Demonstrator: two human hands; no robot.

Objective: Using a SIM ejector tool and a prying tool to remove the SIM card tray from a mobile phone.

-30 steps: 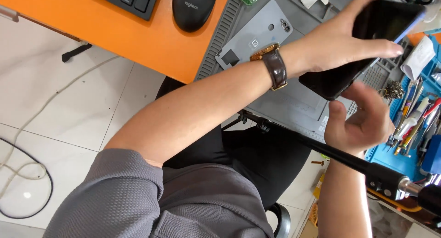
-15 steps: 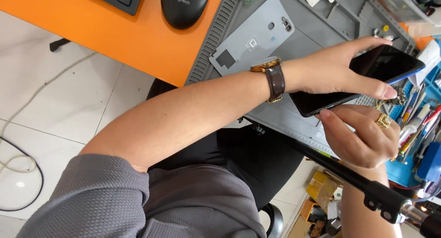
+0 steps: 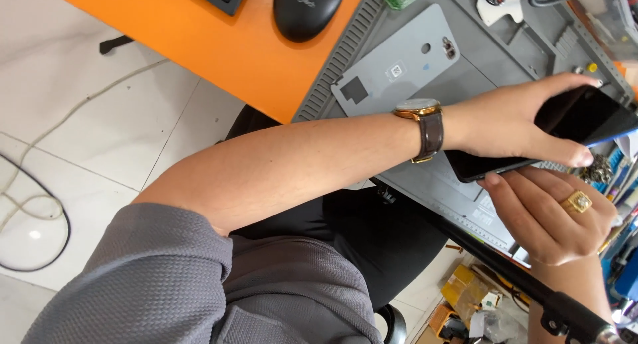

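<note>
Dark smartphone (image 3: 565, 135) held above the grey work mat (image 3: 505, 58), gripped across its upper edge by the left hand (image 3: 512, 121), fingers curled over the far side and thumb on the near edge. Right hand (image 3: 551, 218) sits just beneath the phone's lower end, fingertips touching its underside, palm cupped; a gold ring shows on one finger. Change since a second ago: the phone has dropped from a raised, steeply tilted pose to a flatter one nearer the mat, and the right hand has come up under it, so the phone now rests between both hands rather than in the left alone. Beyond the left wrist, with its brown-strapped watch (image 3: 425, 128), a grey phone back cover (image 3: 399, 68) lies flat on the mat. Further out past the forearm, a black mouse (image 3: 309, 8) rests on the orange desk (image 3: 219, 45). To the right of the right hand, a blue tray of hand tools (image 3: 621, 184), partly cut off by the frame. A black rod (image 3: 505, 267) crosses below the right hand, close to the wrist.
</note>
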